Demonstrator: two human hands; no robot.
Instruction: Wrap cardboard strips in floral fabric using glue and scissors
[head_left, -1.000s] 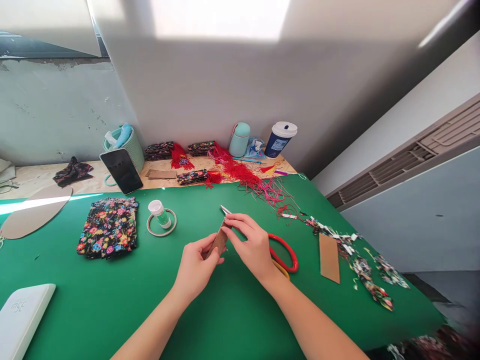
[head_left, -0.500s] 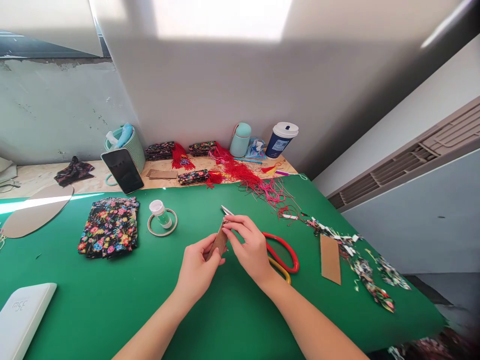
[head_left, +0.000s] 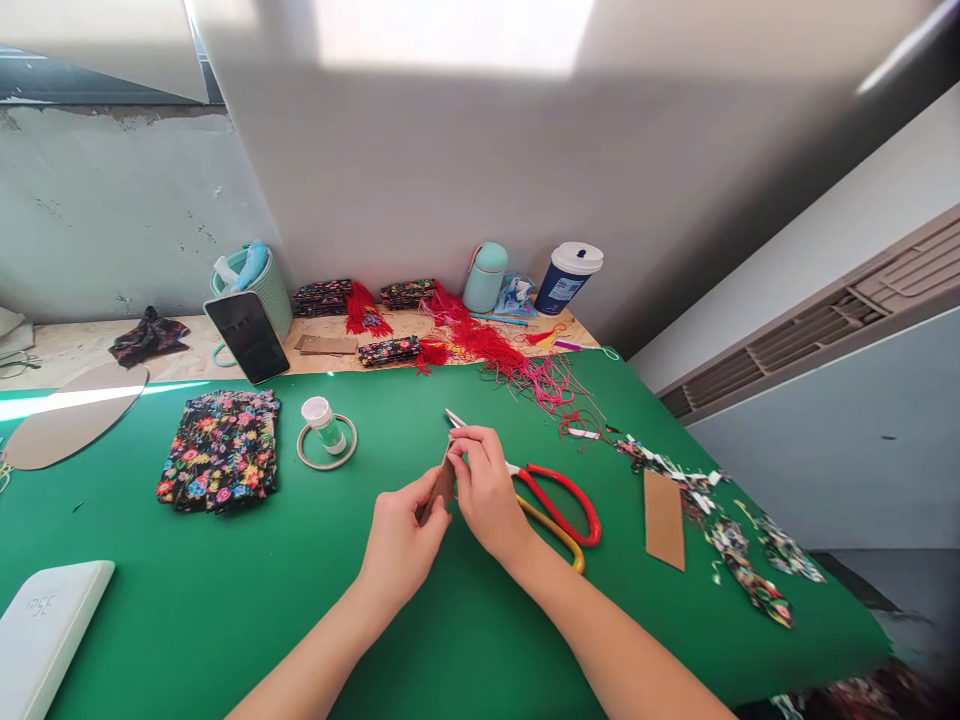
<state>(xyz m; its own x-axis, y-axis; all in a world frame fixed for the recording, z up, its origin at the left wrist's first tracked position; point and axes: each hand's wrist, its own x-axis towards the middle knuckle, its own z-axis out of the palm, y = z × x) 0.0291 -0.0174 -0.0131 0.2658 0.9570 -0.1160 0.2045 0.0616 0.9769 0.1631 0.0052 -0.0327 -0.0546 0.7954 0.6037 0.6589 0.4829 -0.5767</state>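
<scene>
A small brown piece (head_left: 445, 484), narrow and seen nearly edge-on, is held between my two hands above the green table top. My left hand (head_left: 405, 530) grips its lower end between thumb and fingers. The fingertips of my right hand (head_left: 486, 490) pinch its upper end. Behind and under my right hand lie scissors with red and yellow handles (head_left: 574, 500); their blade tip points away to the upper left, and the middle is partly hidden. To the right rests a flat brown card (head_left: 664, 520).
Folded floral fabric (head_left: 219, 450), a white-capped bottle (head_left: 324, 425) beside a ring, and a white power bank (head_left: 56, 625) lie to the left. A phone (head_left: 247, 338), red tassels (head_left: 487, 345), a flask (head_left: 485, 277) and a paper cup (head_left: 568, 280) stand behind; fabric scraps (head_left: 746, 570) lie right.
My right hand has turned and shifted slightly left around the brown piece, uncovering more of the scissors. The brown piece now looks narrower. The whole view has moved slightly.
</scene>
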